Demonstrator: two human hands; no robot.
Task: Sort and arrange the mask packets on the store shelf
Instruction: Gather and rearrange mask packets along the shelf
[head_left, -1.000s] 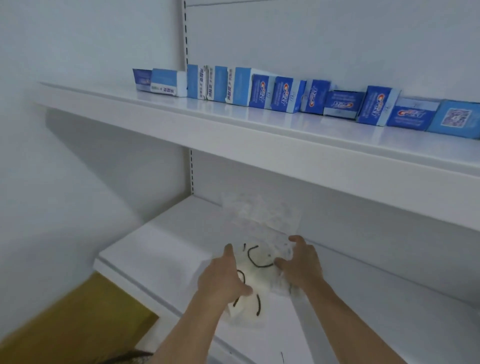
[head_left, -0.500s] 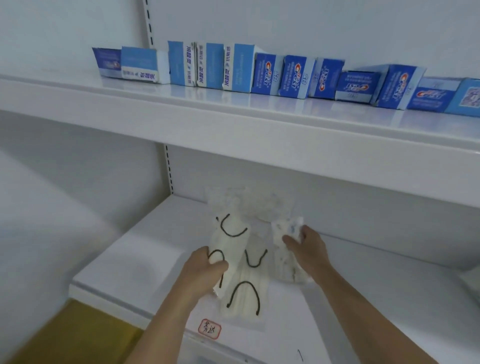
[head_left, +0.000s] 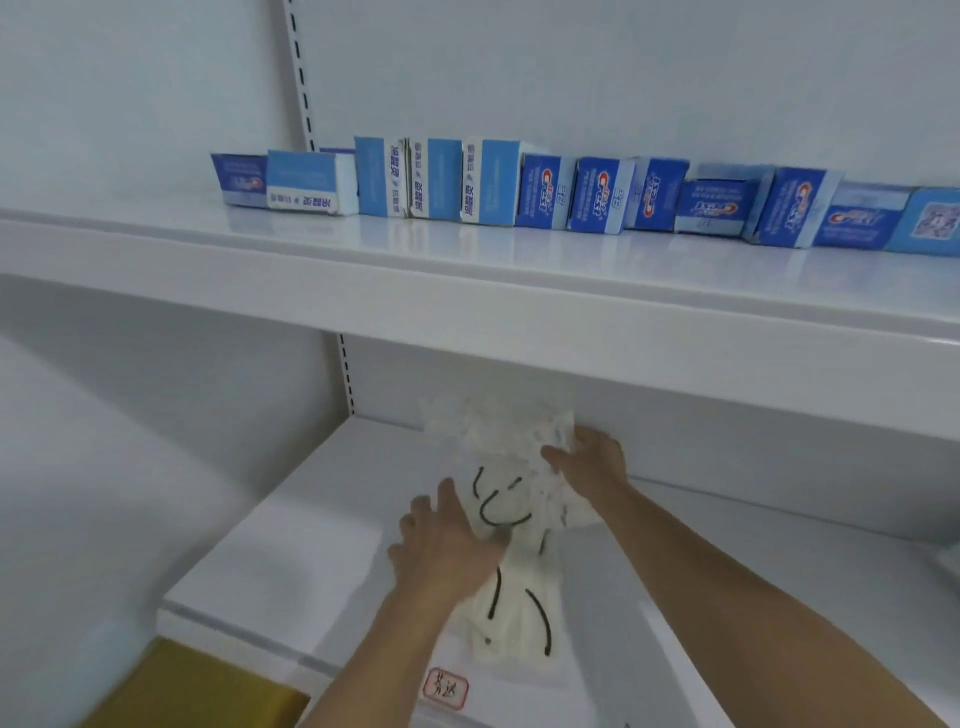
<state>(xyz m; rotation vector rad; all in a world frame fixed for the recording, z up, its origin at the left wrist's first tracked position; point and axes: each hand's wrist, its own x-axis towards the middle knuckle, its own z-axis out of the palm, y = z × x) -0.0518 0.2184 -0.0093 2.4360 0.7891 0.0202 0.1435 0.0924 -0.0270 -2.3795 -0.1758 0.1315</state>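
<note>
Mask packets (head_left: 511, 525) lie in a loose overlapping pile on the lower shelf (head_left: 291, 551), clear crinkled wrappers with pale folded masks inside and thin black ear loops curving across them. Nearest the shelf's front edge, one packet (head_left: 519, 618) lies lengthwise with two dark loops showing, just behind a small red-outlined label (head_left: 445, 688) stuck to the shelf front. Over the middle of the pile, the left hand (head_left: 447, 551) rests palm down on a packet, its fingers (head_left: 415, 512) fairly straight and spread, thumb pointing toward the back wall; they press rather than grasp. Farther back, the right hand (head_left: 589, 465) reaches in from the right side, its fingers curled round the edge of a crumpled packet (head_left: 558, 441) at the rear of the pile, close to the back wall. Both forearms are bare and stretched forward. Above the lower shelf, an upper shelf (head_left: 467, 291) carries a row of blue and white toothpaste boxes (head_left: 545, 192), some upright, some tipped or lying flat.
</note>
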